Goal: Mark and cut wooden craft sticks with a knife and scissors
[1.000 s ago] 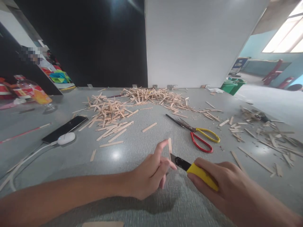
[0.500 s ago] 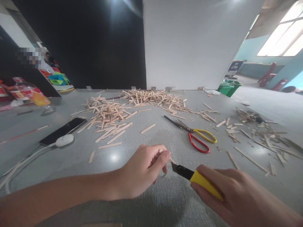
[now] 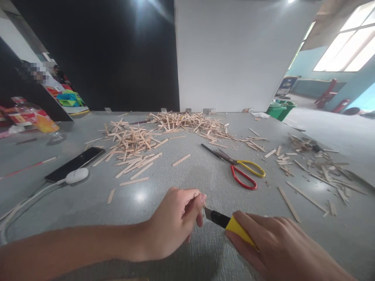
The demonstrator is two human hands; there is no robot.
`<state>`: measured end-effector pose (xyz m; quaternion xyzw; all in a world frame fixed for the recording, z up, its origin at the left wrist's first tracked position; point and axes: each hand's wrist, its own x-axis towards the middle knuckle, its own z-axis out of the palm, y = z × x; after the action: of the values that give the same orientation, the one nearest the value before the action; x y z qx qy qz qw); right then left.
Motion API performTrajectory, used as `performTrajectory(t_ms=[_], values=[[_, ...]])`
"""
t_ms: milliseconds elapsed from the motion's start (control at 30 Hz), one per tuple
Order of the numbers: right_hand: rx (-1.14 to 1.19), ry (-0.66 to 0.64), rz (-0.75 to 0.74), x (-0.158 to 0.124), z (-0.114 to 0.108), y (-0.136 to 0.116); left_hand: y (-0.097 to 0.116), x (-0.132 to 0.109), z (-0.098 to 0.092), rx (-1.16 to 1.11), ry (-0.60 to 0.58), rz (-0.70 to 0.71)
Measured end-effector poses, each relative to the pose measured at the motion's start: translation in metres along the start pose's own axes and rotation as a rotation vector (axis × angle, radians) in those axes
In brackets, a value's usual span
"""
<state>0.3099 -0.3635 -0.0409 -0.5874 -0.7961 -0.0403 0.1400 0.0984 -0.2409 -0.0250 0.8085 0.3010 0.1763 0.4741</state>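
Observation:
My left hand (image 3: 178, 218) pinches a small wooden stick (image 3: 204, 203), of which only a short end shows beyond the fingertips. My right hand (image 3: 272, 238) is wrapped round a yellow-handled utility knife (image 3: 238, 231). The knife's blade points left, its tip at the stick's end close to the left fingertips. Scissors (image 3: 234, 160) with one red and one yellow handle lie on the grey table (image 3: 164, 203) beyond my hands. Loose wooden sticks (image 3: 131, 136) are heaped behind, toward the panels.
A black phone (image 3: 74, 164) and a white corded device (image 3: 77, 176) lie at the left, with a bottle (image 3: 41, 119) farther back. Wood scraps (image 3: 328, 169) are scattered on the right. Upright black and white panels (image 3: 228, 54) stand behind the table.
Both hands, with the knife and stick, sit slightly lower and farther left in view. The blade tip has come closer to the left fingertips. The whole view has shifted a little.

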Motion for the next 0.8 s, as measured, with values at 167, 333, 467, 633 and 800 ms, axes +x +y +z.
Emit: performTrajectory(t_ms=[167,333,467,633,800], values=[[0.009,-0.055,0.042,0.001,0.004,-0.003,-0.01,0.018,-0.01,0.007,-0.142,-0.107],[-0.1,-0.015,-0.082,0.01,0.011,0.003,-0.03,0.041,-0.024,-0.047,-0.406,-0.189],[-0.234,-0.011,-0.18,0.021,0.018,0.008,-0.044,0.05,-0.027,-0.057,-0.397,-0.201],[-0.23,-0.159,-0.224,0.041,0.0,0.014,-0.055,0.052,-0.023,-0.078,-0.426,-0.208],[-0.149,-0.348,-0.198,0.067,-0.026,0.016,-0.056,0.051,-0.021,-0.108,-0.417,-0.213]])
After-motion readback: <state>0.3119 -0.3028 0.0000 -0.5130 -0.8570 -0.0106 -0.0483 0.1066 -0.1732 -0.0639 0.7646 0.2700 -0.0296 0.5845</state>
